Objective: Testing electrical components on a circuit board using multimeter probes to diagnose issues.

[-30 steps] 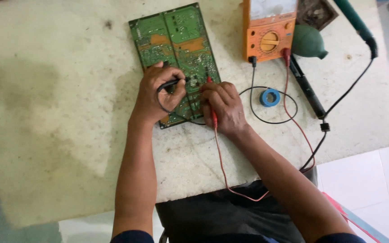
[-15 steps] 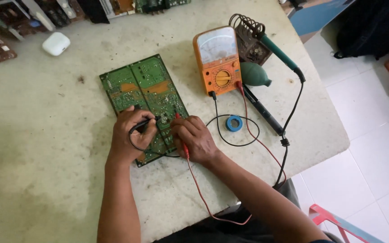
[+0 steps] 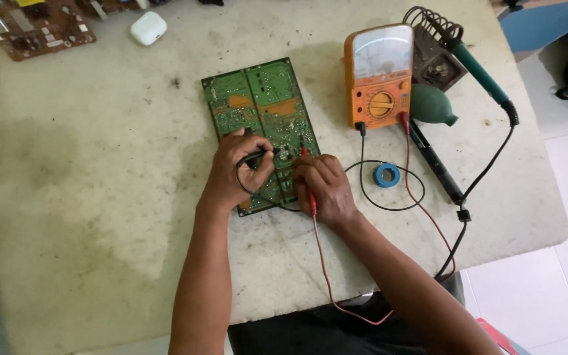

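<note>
A green circuit board (image 3: 258,105) lies flat on the worn white table (image 3: 100,197). My left hand (image 3: 235,171) grips a black test probe (image 3: 258,156) whose tip touches the board near its middle. My right hand (image 3: 327,187) holds a red test probe (image 3: 309,190), its tip on the board just right of the black one. Black and red leads run from the probes to an orange analog multimeter (image 3: 379,75) standing to the right of the board.
A soldering iron with a green handle (image 3: 478,69) rests in a coil stand (image 3: 435,39) at the back right. A green rubber blower bulb (image 3: 432,105), a black tool (image 3: 435,161) and a blue tape roll (image 3: 386,175) lie nearby. A white case (image 3: 148,27) and a brown board (image 3: 31,26) sit at the back left.
The view has shifted, so the table's back edge and the soldering stand now show. Both hands keep their probes on the board at about the same spots.
</note>
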